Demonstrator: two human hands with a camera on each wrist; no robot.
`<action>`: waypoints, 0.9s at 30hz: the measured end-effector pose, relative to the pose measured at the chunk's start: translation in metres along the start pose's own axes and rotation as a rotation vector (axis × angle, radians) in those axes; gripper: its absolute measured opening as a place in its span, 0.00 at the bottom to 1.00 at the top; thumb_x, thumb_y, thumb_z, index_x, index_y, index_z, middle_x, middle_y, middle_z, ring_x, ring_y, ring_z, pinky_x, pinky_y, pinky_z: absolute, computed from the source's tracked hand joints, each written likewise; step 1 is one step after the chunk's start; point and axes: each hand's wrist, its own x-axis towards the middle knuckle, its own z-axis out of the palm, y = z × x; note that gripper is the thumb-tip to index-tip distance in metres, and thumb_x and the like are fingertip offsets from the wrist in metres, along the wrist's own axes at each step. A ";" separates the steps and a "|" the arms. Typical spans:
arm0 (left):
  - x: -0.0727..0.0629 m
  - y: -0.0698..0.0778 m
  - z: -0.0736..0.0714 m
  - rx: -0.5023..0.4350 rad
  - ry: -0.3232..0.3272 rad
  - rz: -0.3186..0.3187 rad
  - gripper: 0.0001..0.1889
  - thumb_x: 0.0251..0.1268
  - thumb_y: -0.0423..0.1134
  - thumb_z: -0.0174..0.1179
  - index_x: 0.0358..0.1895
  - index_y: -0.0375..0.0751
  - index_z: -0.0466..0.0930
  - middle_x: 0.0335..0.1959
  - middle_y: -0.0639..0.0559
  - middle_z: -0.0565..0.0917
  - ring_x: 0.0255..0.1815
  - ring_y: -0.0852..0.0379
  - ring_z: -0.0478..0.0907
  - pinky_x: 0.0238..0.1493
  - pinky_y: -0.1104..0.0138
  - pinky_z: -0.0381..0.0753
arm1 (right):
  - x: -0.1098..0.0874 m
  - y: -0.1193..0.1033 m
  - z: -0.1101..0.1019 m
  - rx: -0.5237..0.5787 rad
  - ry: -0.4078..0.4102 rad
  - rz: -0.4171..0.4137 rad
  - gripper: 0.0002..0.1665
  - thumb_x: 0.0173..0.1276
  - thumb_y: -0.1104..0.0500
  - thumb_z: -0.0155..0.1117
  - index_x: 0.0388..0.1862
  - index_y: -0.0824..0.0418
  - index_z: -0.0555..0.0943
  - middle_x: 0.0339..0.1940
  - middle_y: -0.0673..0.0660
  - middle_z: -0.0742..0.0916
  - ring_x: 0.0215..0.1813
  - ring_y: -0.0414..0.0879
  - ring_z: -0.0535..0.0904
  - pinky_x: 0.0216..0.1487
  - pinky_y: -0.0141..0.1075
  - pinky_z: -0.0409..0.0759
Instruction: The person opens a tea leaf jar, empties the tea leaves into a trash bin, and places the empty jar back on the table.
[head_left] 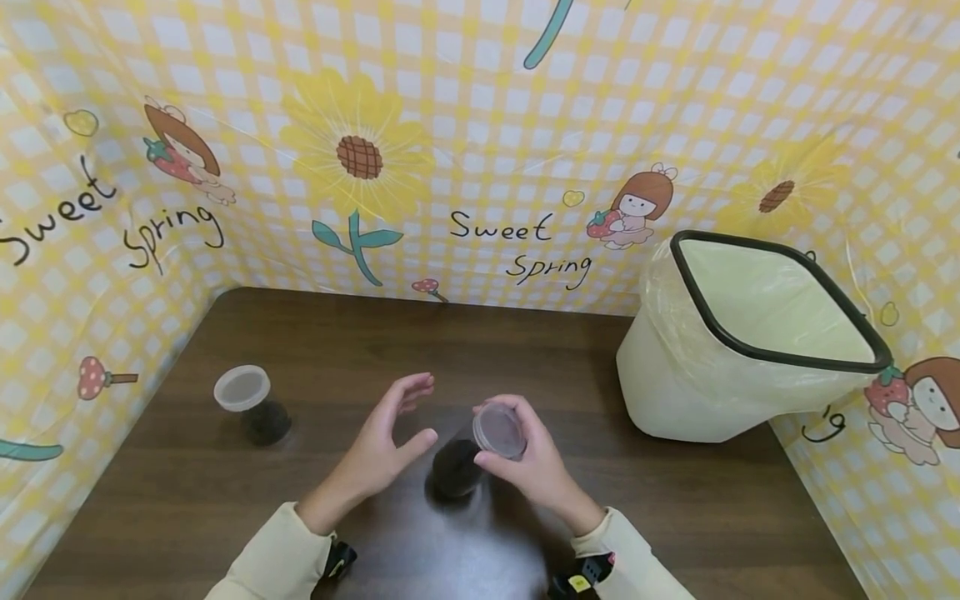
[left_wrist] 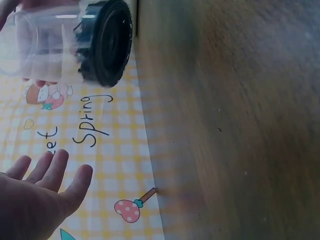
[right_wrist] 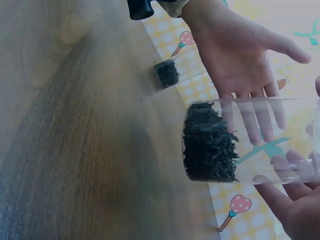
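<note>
My right hand (head_left: pixel 536 467) grips a clear plastic jar (head_left: pixel 500 432) near its round top. Dark, shredded dry leaves (right_wrist: pixel 210 145) fill the lower part of this jar, and its base hangs close over the table. To the left of the jar, my left hand (head_left: pixel 386 437) is held with fingers spread and thumb apart, touching nothing. The right wrist view shows the left palm (right_wrist: pixel 235 55) behind the jar's clear wall. A second clear jar (head_left: pixel 242 388) with a whitish top and similar dark contents stands on the table further left.
A white bin (head_left: pixel 667 387) with a black rim and a plastic liner stands at the back right. Yellow checked cloth (head_left: pixel 480 150) with printed flowers and figures walls in the brown wooden table (head_left: pixel 360 333) at the back and sides.
</note>
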 end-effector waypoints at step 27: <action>0.009 0.000 0.029 0.254 -0.166 -0.172 0.65 0.40 0.58 0.83 0.81 0.44 0.50 0.80 0.43 0.58 0.78 0.43 0.58 0.71 0.43 0.64 | 0.008 -0.001 0.007 0.206 0.136 -0.060 0.35 0.65 0.67 0.72 0.65 0.76 0.65 0.59 0.84 0.76 0.65 0.52 0.78 0.64 0.35 0.74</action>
